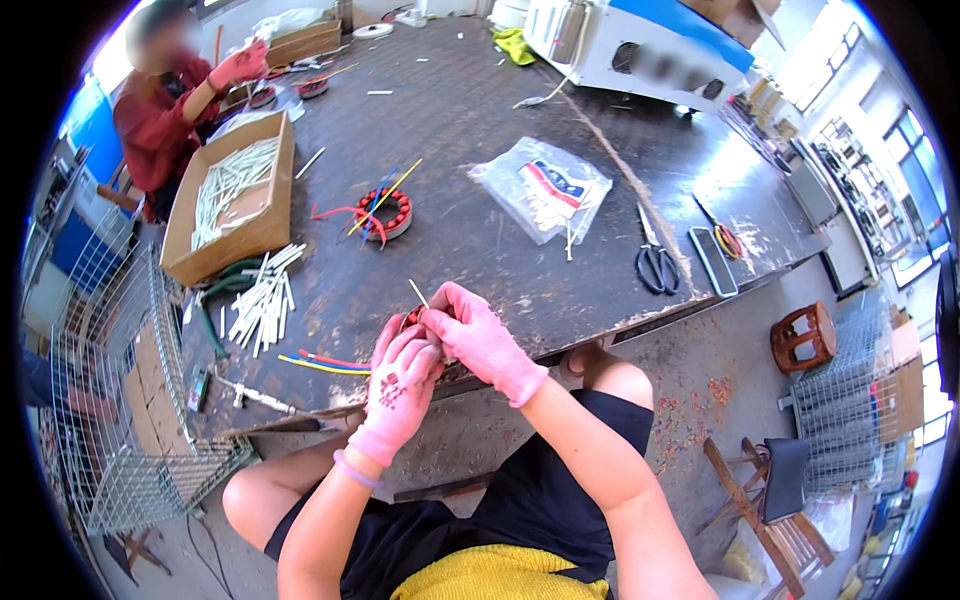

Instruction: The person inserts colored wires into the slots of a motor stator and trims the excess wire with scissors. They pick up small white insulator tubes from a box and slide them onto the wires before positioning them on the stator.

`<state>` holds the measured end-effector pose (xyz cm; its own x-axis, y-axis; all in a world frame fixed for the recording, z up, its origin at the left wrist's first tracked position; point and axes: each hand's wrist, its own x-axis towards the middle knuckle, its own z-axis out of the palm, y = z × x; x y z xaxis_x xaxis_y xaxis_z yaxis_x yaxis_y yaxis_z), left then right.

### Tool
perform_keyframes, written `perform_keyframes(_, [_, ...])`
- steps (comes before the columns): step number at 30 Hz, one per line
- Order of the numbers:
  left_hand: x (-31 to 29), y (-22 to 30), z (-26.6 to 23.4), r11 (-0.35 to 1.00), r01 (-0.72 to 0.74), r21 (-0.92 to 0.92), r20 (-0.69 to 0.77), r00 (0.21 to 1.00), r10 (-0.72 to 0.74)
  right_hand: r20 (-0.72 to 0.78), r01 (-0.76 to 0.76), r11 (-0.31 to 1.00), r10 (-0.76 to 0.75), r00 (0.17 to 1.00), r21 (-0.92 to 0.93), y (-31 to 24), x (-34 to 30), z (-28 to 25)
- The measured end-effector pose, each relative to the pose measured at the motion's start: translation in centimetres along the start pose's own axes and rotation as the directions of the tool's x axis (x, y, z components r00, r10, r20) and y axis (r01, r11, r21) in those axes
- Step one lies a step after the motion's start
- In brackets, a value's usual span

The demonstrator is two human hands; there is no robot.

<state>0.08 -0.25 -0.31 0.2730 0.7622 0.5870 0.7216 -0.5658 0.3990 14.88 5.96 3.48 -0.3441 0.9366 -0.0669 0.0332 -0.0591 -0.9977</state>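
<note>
Both hands wear pink gloves and meet at the table's near edge. My left hand [400, 380] is closed round a small ring-shaped motor stator [411, 318], mostly hidden by the fingers. My right hand [482, 342] grips it from the other side, fingers bent together. A thin pale stick or tube [418, 292] pokes up by the right fingertips. Red, blue and yellow wires [325, 364] run out leftward beside my left hand. Farther off lies another stator [397, 216], a dark ring with red windings and red, blue and yellow leads.
Left of my hands are loose white tubes [262, 305] and a cardboard box [232, 243] holding more. A plastic bag [540, 190], scissors [657, 265], a phone [712, 262] and pliers [727, 240] lie to the right. A co-worker [160, 120] in pink gloves works at far left.
</note>
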Motion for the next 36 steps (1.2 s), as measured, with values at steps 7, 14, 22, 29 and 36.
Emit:
perform_keyframes(7, [0.5,0.8,-0.6,0.999,0.030,-0.043,0.066,0.997,-0.027,-0.217,-0.012,0.384,-0.496,0.841,-0.923,0.3,-0.5,-17.9])
perform_keyframes(14, [0.4,0.9,-1.0,0.999,0.038,-0.010,0.095,0.995,-0.037,0.243,0.226,-0.090,-0.391,0.888,-0.970,2.3,3.0,-21.5])
perform_keyframes(22, [0.5,1.2,-0.7,1.000,0.023,0.017,0.039,0.999,-0.023,0.201,0.481,0.304,-0.635,0.746,-0.822,0.0,-0.2,-19.9])
perform_keyframes(29, [0.8,3.4,1.5,0.993,0.073,0.097,-0.053,0.996,-0.068,-0.139,0.271,0.943,-0.300,0.944,-0.195,-3.1,-10.0,-13.7])
perform_keyframes(36, [2.2,0.9,-2.6,0.997,-0.072,-0.042,0.043,0.996,0.074,-0.109,0.348,0.928,-0.335,0.936,0.132,-1.5,-16.7,-8.6])
